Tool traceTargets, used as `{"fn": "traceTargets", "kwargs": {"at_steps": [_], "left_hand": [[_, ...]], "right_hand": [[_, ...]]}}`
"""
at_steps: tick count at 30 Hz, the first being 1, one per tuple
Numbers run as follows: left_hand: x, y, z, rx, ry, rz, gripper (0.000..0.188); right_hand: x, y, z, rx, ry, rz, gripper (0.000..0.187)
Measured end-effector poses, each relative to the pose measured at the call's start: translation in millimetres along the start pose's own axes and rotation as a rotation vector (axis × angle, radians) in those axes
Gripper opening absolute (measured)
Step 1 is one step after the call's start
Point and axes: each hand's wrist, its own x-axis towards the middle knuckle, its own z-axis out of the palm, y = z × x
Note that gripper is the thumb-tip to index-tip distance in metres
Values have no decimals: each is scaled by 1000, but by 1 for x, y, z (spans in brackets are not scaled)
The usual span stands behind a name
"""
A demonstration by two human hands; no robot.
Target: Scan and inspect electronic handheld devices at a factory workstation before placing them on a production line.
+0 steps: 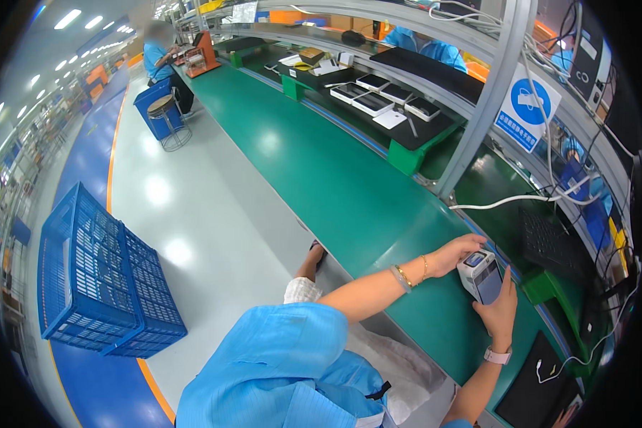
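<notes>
Over the green bench top, a small white box-shaped device (481, 276) with a grey-blue front panel stands between my hands. My right hand (498, 311) grips its right side, thumb at the lower front and fingers along the edge. At the upper left corner, the curled fingers of my left hand (458, 255) close on the device, their tips partly hidden behind it. I cannot make out what kind of device it is. Bracelets circle my left wrist, and a pink watch (497, 355) is on the right one.
A keyboard (553, 239) and a green riser (553, 296) stand beyond my right hand. A black mat (535, 385) with a white cable lies nearer. Boxed devices (372, 100) rest on a black shelf. A blue crate (100, 285) is at left; a person (160, 60) stands far off.
</notes>
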Motion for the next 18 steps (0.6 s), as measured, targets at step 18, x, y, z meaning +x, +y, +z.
{"fn": "traceTargets", "kwargs": {"at_steps": [18], "left_hand": [[-80, 97, -68, 295, 460, 494, 24]], "right_hand": [[-16, -9, -1, -11, 131, -140, 93]]}}
